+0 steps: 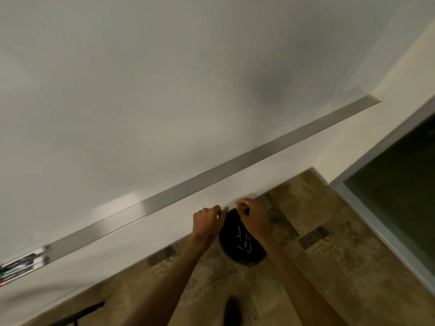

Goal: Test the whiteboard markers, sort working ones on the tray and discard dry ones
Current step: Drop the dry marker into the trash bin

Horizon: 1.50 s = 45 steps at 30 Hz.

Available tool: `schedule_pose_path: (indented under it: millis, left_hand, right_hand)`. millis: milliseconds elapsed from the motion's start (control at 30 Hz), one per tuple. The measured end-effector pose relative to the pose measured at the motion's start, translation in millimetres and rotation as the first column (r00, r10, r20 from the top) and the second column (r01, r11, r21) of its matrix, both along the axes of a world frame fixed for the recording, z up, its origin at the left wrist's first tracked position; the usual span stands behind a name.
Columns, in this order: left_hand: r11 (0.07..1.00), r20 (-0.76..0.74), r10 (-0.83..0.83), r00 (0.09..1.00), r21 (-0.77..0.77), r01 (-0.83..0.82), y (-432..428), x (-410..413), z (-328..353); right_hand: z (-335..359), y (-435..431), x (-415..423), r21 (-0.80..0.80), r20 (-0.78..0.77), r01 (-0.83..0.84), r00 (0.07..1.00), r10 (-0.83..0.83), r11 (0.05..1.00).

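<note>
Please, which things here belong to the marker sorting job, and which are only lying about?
Job: whiteboard; tray; markers at the tray's left end; black bin with pale sticks inside, probably discarded markers; left hand and right hand, both at the bin's rim.
Lying about: shoe; dark metal leg; glass door; carpet.

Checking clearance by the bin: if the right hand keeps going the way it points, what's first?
Along its forearm line, likely the white wall under the tray rail: the right hand points at it over the black bin. Depth unclear.
</note>
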State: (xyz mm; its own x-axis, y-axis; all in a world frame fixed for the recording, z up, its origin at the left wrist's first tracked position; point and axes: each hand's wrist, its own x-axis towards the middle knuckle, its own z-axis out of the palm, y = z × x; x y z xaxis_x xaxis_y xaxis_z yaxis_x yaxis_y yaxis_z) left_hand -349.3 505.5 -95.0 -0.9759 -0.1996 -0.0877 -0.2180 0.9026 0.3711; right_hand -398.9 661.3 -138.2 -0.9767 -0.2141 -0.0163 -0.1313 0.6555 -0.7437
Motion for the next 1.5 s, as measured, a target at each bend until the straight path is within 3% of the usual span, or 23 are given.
schedule_pose_path:
  millis: [267, 667, 1033, 1500]
  left_hand:
    - [0.983, -0.156, 0.179, 0.971, -0.01, -0.183, -91, 78, 46]
    - [0.925, -0.405, 0.355, 0.843, 0.02, -0.38, -205, 201, 98]
    - [0.874, -0.48, 0.443, 0.757, 0.046, -0.483, -308, 314, 103]
    - [0.853, -0.404, 0.481, 0.778, 0.009, -0.522, -402, 360, 76]
  right_hand:
    - [52, -102, 53, -0.126, -0.146, -0.094, 0.986, 0.075, 0.988]
    - [117, -238, 135, -0.169, -0.218, -0.348, 0.926, 0.309, 0.922]
    - [133, -349, 215, -0.182, -0.281, -0.524, 0.839, 0.467, 0.832]
    - [96, -453, 260, 0.062, -0.256, -0.599, 0.763, 0.593, 0.798]
